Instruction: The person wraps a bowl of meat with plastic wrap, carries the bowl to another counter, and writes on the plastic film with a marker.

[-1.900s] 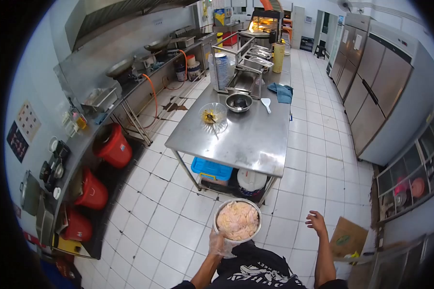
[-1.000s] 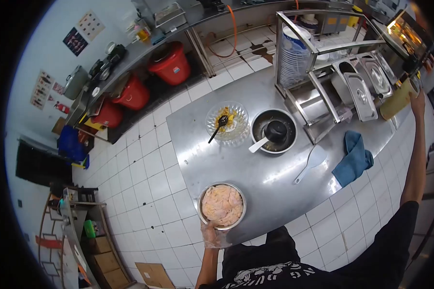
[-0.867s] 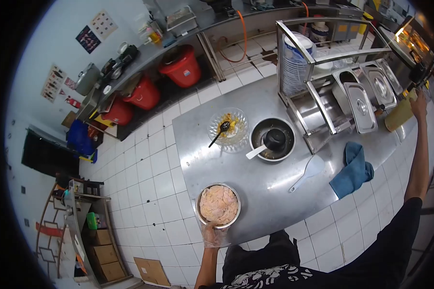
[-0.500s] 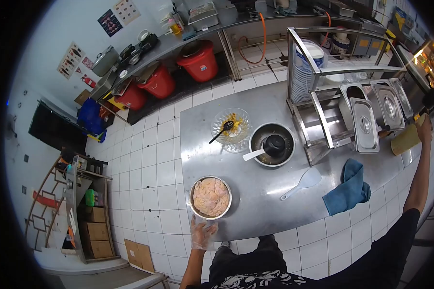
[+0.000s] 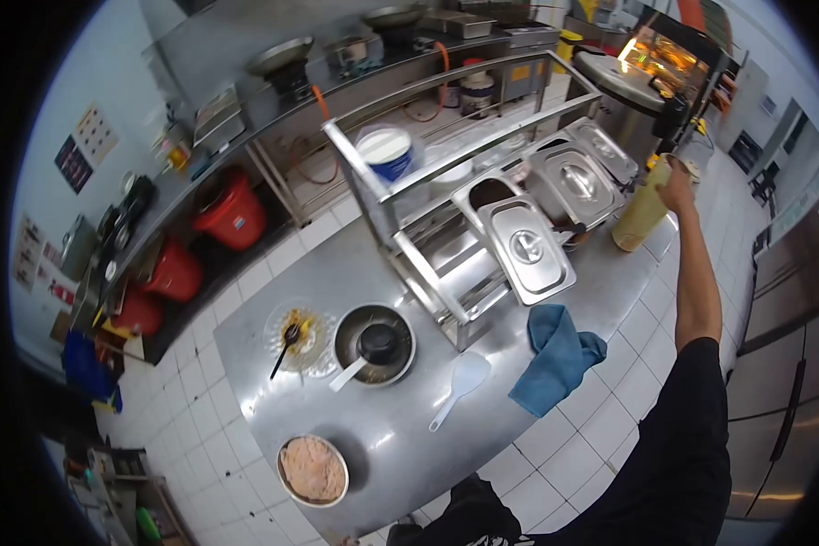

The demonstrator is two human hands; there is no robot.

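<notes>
My right hand (image 5: 676, 189) is closed around the upper part of a tall yellowish container (image 5: 640, 218) at the table's far right end, by the lidded steel pans (image 5: 581, 182). Only a blurred sliver of my left hand (image 5: 344, 540) shows at the bottom edge; its fingers cannot be made out. Just above it, a steel bowl (image 5: 343, 492) of raw, pale pink meat (image 5: 311, 468) sits near the table's left corner. A pot (image 5: 404, 362) holding a black cup-shaped scoop (image 5: 378, 343) stands farther back, next to a glass bowl (image 5: 317, 357) with yellow scraps and a black spoon (image 5: 286, 349).
A white paddle (image 5: 469, 374) and a blue cloth (image 5: 555, 364) lie on the steel table (image 5: 382, 455). A metal rack (image 5: 428, 273) rises at its back. Red bins (image 5: 232, 214) stand under the far counter, and a lit display case (image 5: 664, 59) glows at the back right.
The view has swung right, so the table's things sit farther left and lower. My left hand has dropped almost out of view. My right hand still grips the yellowish container, which stands more upright.
</notes>
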